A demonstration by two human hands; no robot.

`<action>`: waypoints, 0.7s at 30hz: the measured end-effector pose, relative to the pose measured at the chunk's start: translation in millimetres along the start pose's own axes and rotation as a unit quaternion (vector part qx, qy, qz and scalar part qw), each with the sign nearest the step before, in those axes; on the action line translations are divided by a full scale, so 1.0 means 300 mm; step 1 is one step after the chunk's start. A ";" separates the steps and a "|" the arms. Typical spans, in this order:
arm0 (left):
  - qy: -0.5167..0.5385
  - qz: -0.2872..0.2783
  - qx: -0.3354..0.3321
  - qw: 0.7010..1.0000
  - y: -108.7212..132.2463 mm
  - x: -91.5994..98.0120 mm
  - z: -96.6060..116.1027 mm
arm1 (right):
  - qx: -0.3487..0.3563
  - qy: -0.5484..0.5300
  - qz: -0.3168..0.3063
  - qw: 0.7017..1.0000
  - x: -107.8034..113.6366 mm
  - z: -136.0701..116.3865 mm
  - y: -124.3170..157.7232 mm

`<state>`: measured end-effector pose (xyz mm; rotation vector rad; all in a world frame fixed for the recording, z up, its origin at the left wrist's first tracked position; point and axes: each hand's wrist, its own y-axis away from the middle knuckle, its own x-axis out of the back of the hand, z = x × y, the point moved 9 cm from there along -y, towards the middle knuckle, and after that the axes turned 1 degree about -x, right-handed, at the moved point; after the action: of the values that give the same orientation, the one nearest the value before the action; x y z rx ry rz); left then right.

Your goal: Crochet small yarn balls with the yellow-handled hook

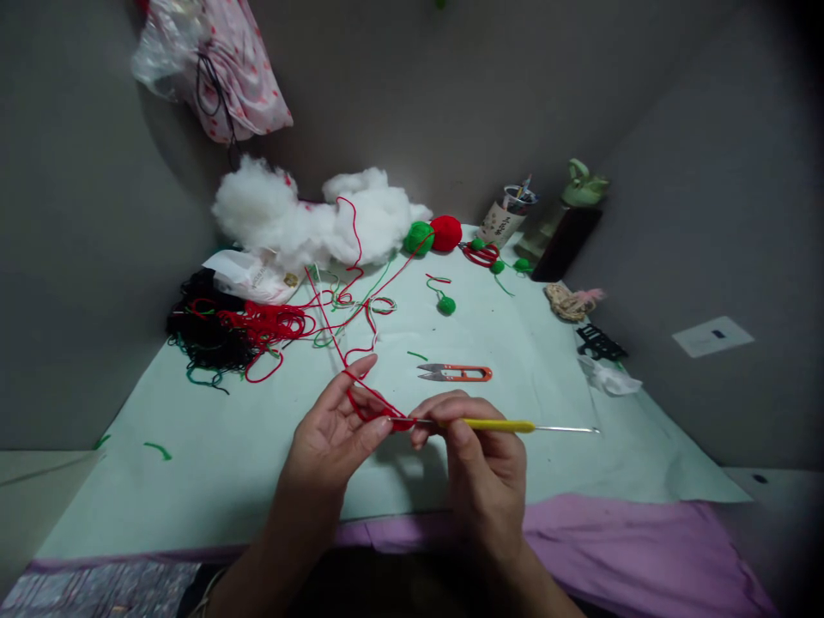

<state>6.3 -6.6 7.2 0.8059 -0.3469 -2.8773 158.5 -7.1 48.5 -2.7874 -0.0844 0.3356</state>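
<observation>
My right hand (482, 455) grips a crochet hook (499, 425) by its yellow handle. One metal end points right; the other runs left into loops of red yarn (400, 421). Thumb and fingers of my left hand (338, 421) pinch the yarn at the hook's tip, and a strand passes over its raised index finger. That strand leads back toward the tangled yarn. How many loops sit on the hook is too small to tell. Just beyond my hands lie orange-handled thread snips (457, 373), touched by neither hand.
White stuffing (360, 215) is heaped at the back, beside green (419, 239) and red yarn balls (446, 233). Tangled red yarn (276, 322) and black yarn (209, 330) lie left. Red-handled scissors (482, 254), a pen cup (505, 219) and a small green ball (446, 305) stand farther back.
</observation>
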 end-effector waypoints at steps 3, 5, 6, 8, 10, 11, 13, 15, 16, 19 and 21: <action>-0.002 -0.007 -0.010 1.000 -0.005 -0.002 0.003 | 0.038 0.049 -0.032 0.998 -0.018 -0.041 0.003; -0.006 -0.004 -0.010 1.000 -0.005 -0.001 0.003 | 0.060 0.085 -0.041 0.994 -0.024 -0.060 0.006; -0.010 0.001 -0.010 1.000 -0.004 0.000 0.004 | 0.068 0.099 -0.043 0.992 -0.025 -0.066 0.008; -0.024 0.010 -0.012 1.000 -0.001 0.002 0.006 | 0.078 0.121 -0.047 0.989 -0.027 -0.072 0.011; -0.036 0.015 -0.017 0.999 0.002 0.003 0.010 | 0.086 0.133 -0.050 0.986 -0.029 -0.076 0.014; -0.040 0.016 -0.021 0.999 0.003 0.004 0.012 | 0.090 0.137 -0.050 0.985 -0.029 -0.078 0.015; -0.044 0.016 -0.029 0.998 0.004 0.006 0.016 | 0.096 0.143 -0.048 0.984 -0.028 -0.082 0.016; -0.050 0.016 -0.037 0.998 0.004 0.012 0.020 | 0.096 0.145 -0.045 0.984 -0.027 -0.083 0.016; -0.056 0.012 -0.041 0.997 0.003 0.013 0.022 | 0.095 0.146 -0.045 0.984 -0.026 -0.083 0.016; -0.077 -0.004 -0.050 0.996 0.004 0.008 0.029 | 0.093 0.145 -0.045 0.984 -0.026 -0.083 0.016; -0.079 0.001 -0.052 0.995 0.008 0.010 0.033 | 0.091 0.143 -0.044 0.985 -0.024 -0.083 0.017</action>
<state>-1.2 -7.7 14.6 0.5609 -0.2124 -2.9358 157.5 -20.4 71.2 -2.6087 -0.1021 -0.0767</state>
